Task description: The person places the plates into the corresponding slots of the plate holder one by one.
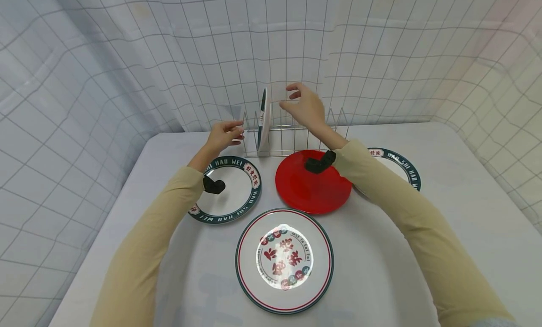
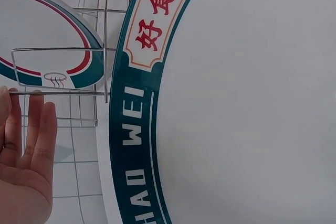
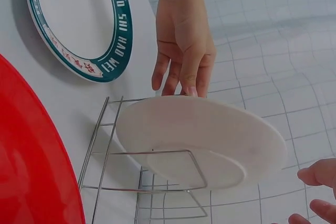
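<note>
A plate (image 1: 264, 122) with a white underside and a green rim stands on edge in a wire dish rack (image 1: 292, 128). At the rack's left end my left hand (image 1: 223, 135) pinches an end wire between thumb and fingertips. In the left wrist view its fingers (image 2: 38, 135) meet that wire, just below the standing plate (image 2: 44, 35). My right hand (image 1: 306, 106) hovers above the rack, to the right of the plate, fingers parted and curved around nothing. In the right wrist view only its fingertips (image 3: 320, 177) show, apart from the plate's pale underside (image 3: 205, 135).
A green-rimmed plate (image 1: 228, 197) lies below my left forearm. A red plate (image 1: 311, 188) lies in front of the rack, and another green-rimmed plate (image 1: 400, 162) is partly hidden by my right sleeve. Nearest me lies a white plate with red print (image 1: 283, 289). Gridded curtain surrounds the table.
</note>
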`<state>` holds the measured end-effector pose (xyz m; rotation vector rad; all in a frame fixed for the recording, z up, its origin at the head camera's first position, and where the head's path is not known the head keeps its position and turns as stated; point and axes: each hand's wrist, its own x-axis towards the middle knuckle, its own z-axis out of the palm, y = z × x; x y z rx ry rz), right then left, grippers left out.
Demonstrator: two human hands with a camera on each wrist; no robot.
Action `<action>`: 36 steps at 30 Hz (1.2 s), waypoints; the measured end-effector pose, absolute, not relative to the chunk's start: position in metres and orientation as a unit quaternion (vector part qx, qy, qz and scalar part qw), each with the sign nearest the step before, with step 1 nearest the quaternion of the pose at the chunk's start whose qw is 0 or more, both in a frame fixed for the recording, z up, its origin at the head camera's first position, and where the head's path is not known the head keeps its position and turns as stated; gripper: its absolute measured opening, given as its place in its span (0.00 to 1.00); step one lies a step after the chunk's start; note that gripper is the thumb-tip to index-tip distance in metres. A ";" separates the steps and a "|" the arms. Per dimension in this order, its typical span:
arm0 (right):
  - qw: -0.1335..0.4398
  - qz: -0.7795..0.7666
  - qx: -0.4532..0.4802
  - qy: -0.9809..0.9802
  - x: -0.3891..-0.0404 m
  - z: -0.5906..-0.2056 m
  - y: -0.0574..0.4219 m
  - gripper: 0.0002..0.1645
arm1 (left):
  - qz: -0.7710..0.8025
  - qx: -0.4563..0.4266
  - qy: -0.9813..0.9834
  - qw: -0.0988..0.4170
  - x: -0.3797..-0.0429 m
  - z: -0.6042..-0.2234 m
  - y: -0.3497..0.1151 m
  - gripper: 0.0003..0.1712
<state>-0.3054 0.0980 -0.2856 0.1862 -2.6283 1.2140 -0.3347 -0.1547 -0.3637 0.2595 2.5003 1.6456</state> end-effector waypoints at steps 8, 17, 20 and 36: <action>0.147 0.441 0.066 -0.883 -0.300 -0.292 0.128 0.25 | 0.545 0.091 0.829 0.083 -0.335 -0.360 -0.154 0.26; 0.188 0.432 0.065 -0.880 -0.290 -0.301 0.162 0.24 | 0.543 0.086 0.831 0.083 -0.334 -0.357 -0.155 0.26; 0.193 0.424 0.056 -0.883 -0.286 -0.306 0.175 0.24 | 0.542 0.079 0.833 0.078 -0.336 -0.359 -0.155 0.25; 0.201 0.417 0.030 -0.886 -0.257 -0.334 0.233 0.26 | 0.536 0.055 0.839 0.072 -0.341 -0.364 -0.162 0.25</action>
